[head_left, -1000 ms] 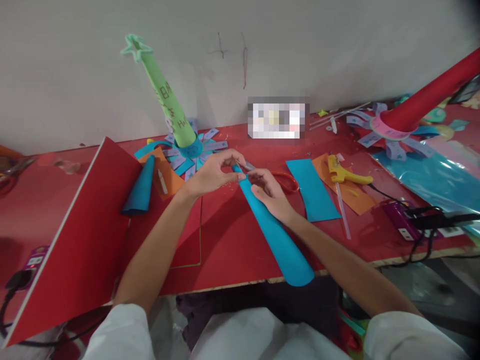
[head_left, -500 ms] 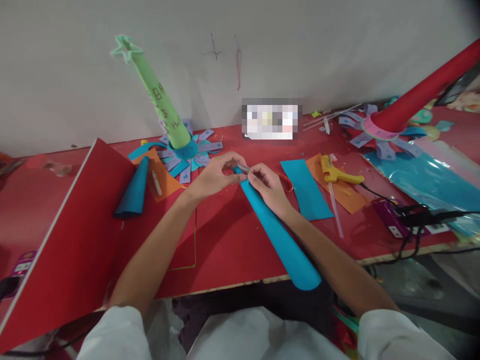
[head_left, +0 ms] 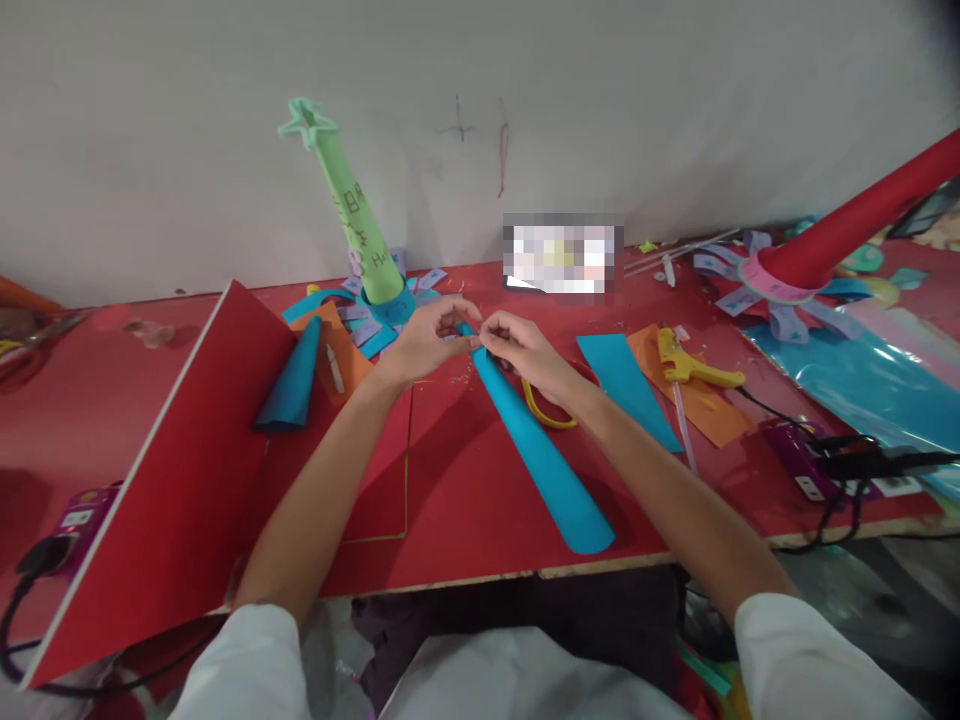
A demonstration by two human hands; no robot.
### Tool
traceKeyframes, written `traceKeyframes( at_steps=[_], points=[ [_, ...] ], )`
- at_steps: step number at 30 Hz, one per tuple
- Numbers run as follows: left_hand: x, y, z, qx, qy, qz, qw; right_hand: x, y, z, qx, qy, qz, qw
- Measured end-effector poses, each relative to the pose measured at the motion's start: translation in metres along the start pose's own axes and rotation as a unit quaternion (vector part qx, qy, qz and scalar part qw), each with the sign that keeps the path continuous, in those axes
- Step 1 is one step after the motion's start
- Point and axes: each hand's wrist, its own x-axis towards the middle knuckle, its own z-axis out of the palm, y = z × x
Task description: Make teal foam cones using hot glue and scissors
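A glue gun (head_left: 694,369) and cut paper (head_left: 624,380) show a craft workspace.

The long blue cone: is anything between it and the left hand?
Nothing visible: the left hand is at the narrow end of the long blue cone. A yellow handle shows on its other side.

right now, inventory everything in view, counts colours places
long cone: 1, blue, centre
small cone: 1, blue, left
board: 1, red, left, tilted
star-topped tower: 1, green, back left
large tube: 1, red, back right
flat sheet: 1, blue, right
paper pieces: 2, orange, left and right
glue gun: 1, yellow, right
glue stick: 1, clear, right
scissors: 1, yellow-red handles, centre
power strips: 2, purple, left and right
plastic packet: 1, blue, right
pixelated panel: 1, whitish, near wall
table: 1, red, beneath
clutter: uncounted, mixed, throughout
left hand: 1, bare, centre
right hand: 1, bare, centre
sleeves: 2, white, bottom
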Motion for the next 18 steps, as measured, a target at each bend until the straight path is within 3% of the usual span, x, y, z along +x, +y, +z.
traceKeyframes(
  at_steps=[4, 12, 18],
  points=[
    [0.002, -0.005, 0.000, -0.010, 0.014, -0.003, 1.000, 0.003, 0.001, -0.007, -0.003, -0.021, 0.010, 1.000],
    [0.011, -0.001, -0.006, -0.055, 0.048, -0.011, 0.997, 0.039, -0.031, -0.025, -0.229, -0.107, -0.015, 0.967],
    [0.019, 0.007, -0.011, -0.047, 0.043, -0.004, 0.998, 0.050, -0.025, -0.035, -0.136, -0.154, -0.026, 0.978]
  ],
)
